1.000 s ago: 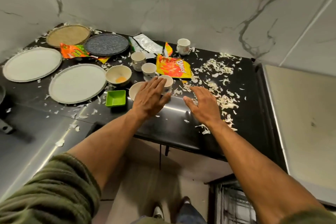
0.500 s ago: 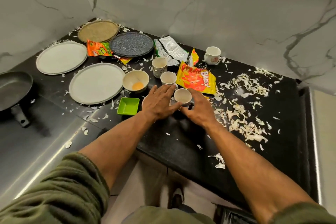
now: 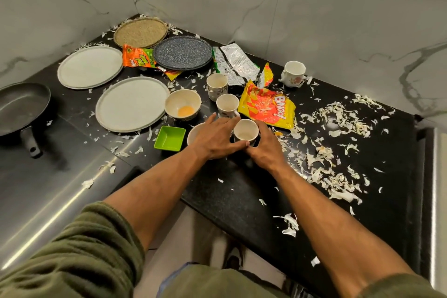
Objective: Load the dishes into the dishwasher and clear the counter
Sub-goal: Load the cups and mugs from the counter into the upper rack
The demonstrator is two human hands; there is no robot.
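Where glossy black counter (image 3: 237, 191) gleams, both hands cup a round cup (image 3: 246, 129).

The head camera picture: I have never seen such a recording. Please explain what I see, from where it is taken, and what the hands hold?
A person wears the camera on the head, so it looks down at their own arms; there is no machine. The left hand and right hand close around one white cup standing on a black counter. Around it lie plates, a bowl, more cups, a green dish, a pan, snack wrappers and white scraps.
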